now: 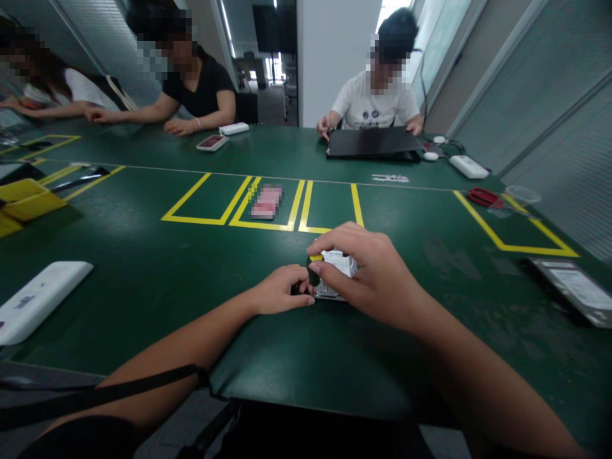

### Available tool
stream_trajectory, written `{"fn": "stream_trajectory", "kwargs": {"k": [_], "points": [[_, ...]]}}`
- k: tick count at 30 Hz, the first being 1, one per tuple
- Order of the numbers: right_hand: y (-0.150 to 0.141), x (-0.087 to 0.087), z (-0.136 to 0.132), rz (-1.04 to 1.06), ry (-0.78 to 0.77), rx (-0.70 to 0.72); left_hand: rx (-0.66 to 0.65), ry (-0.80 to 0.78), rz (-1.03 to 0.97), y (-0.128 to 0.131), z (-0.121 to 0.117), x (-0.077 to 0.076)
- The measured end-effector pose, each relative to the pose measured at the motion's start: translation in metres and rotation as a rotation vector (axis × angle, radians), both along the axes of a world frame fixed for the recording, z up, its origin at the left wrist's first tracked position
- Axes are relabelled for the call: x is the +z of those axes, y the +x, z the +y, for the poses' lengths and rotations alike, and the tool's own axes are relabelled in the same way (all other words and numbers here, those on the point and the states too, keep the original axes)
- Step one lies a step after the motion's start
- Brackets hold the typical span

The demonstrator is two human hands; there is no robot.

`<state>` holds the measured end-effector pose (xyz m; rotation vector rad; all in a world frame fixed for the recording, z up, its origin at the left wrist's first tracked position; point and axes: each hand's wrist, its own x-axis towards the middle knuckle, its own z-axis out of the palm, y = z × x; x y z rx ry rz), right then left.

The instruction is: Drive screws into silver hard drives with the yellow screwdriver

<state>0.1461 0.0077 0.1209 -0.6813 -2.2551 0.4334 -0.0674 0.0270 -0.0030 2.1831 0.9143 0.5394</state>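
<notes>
A hard drive (337, 264) with a silver body and a white label lies on the green table in front of me, partly covered by my right hand. My right hand (366, 271) grips a short screwdriver (313, 271) by its black and yellow handle, thumb and fingers around it. The screwdriver stands nearly upright over the left part of the drive; its tip is hard to see. At the drive's left edge my left hand (283, 290) has its fingers curled in, holding the edge. Something dark shows between its thumb and fingers.
Another drive (576, 290) lies at the right. A white power bank (43, 299) and a yellow bin (31, 201) are at the left. Yellow tape (265, 225) marks areas on the table, one with a pink pixelated item (268, 202). Across sits a person (375, 95) holding a black panel (373, 141).
</notes>
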Motion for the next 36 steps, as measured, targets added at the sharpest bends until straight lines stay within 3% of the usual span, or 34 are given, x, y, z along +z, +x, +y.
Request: {"fn": "stream_trajectory", "kwargs": {"k": [36], "points": [[-0.0016, 0.0027, -0.0015, -0.023, -0.014, -0.009, 0.012, -0.008, 0.030, -0.0003, 0.0008, 0.0007]]}}
